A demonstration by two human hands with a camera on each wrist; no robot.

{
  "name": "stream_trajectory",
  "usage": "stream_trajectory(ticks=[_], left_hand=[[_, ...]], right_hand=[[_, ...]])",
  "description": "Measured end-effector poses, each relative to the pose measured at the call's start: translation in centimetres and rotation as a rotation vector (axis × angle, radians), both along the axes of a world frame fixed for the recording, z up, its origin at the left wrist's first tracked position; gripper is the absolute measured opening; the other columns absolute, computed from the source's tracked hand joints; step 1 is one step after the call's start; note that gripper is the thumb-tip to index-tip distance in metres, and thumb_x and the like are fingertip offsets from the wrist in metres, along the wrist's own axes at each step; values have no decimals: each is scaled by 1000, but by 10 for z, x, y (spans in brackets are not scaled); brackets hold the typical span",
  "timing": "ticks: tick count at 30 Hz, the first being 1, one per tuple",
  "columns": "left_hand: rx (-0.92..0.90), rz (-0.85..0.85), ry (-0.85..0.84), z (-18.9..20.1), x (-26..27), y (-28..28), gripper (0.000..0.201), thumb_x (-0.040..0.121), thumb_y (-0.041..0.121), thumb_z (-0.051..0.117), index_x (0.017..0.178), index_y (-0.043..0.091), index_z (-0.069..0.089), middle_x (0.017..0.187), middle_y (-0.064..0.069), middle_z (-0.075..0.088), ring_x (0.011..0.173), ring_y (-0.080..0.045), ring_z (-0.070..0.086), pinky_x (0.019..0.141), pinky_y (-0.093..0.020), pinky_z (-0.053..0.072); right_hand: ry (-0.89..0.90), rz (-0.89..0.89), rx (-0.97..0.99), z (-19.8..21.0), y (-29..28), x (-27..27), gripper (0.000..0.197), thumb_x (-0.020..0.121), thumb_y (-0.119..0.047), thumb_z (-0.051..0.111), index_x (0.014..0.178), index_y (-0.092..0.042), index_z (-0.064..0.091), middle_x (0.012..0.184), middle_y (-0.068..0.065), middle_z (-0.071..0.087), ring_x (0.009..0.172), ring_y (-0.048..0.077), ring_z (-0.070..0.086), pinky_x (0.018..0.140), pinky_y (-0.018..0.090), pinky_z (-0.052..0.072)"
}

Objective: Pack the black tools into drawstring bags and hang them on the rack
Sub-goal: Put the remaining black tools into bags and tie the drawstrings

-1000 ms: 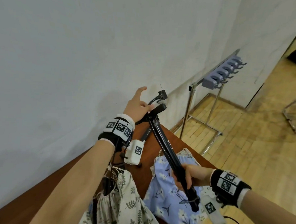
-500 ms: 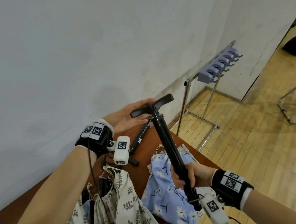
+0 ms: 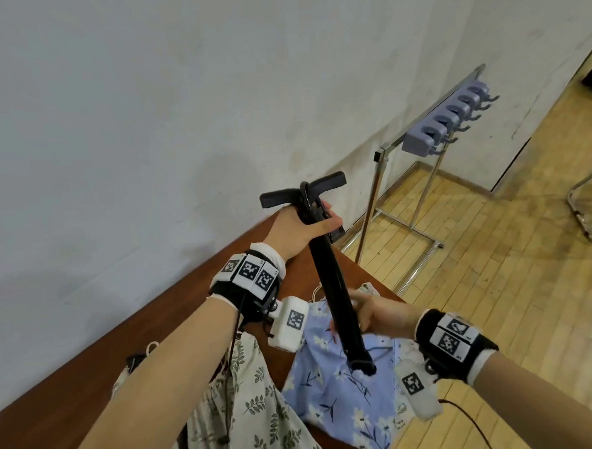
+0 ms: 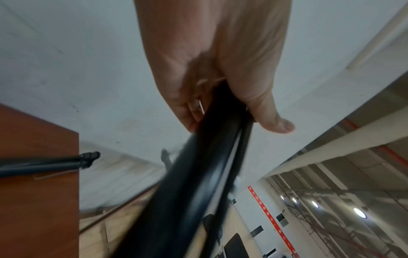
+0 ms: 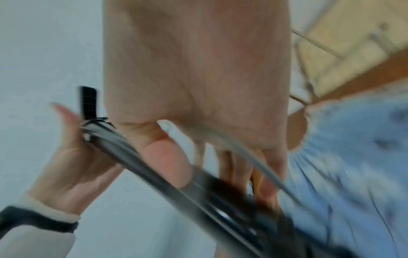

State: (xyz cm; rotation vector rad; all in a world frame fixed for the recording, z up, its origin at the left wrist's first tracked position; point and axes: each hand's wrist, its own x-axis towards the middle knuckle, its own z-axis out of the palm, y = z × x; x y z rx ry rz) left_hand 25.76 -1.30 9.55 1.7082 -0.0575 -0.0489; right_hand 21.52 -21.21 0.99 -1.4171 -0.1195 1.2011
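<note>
A long black pump with a T-handle on top stands tilted above the brown table. My left hand grips its shaft just under the handle, thumb along the tube. My right hand grips the lower shaft, thumb pressed on it. The pump's foot hangs over a blue floral drawstring bag lying on the table. A cream leaf-print bag lies left of it, partly under my left forearm.
A metal rack with a row of grey hooks stands on the wooden floor beyond the table's far corner. A second black tool lies on the table by the wall. The white wall runs close behind.
My left hand went from open beside the handle to gripping the shaft under it. The pump's top swung up and left, and the view shifted right.
</note>
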Motion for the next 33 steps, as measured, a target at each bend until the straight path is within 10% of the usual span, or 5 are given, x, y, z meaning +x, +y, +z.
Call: stream_trajectory(ticks=[7,17,23,28,33], left_hand=[[190,-12,35,-33,3,-20,31,70,26,83,94,14,66,90,3,71,84,-1,66,76,-5,46],[-227,255,322,-76,21,-56,20,73,19,80,90,14,70,99,-8,72,101,-21,66,99,-48,47],[-121,89,339,-80,40,-62,17,76,31,77,87,23,69,100,-3,71,105,-18,63,103,-42,44],[-13,-123,390,-85,46,-34,42,86,50,54,113,18,61,120,2,61,118,-12,52,106,-33,37],[269,-158,659,-122,40,-8,41,99,36,44,129,10,54,131,-7,56,114,-17,51,94,-31,42]], right_hand=[[-692,-124,-155,47,7,44,128,67,-27,88,152,-32,-8,156,-15,9,142,0,14,113,25,21],[-785,-441,-200,-3,30,51,77,72,-5,79,138,-21,42,105,-16,61,95,-11,59,71,-1,42],[-755,-442,-258,-8,16,73,31,69,3,71,81,-25,65,64,-11,66,62,3,63,64,31,54],[-459,-453,-165,-10,-6,87,27,61,-2,77,85,0,65,85,22,70,82,37,69,79,53,57],[-269,-577,-43,-9,-20,100,24,70,16,67,85,-1,60,77,12,67,82,27,68,91,52,54]])
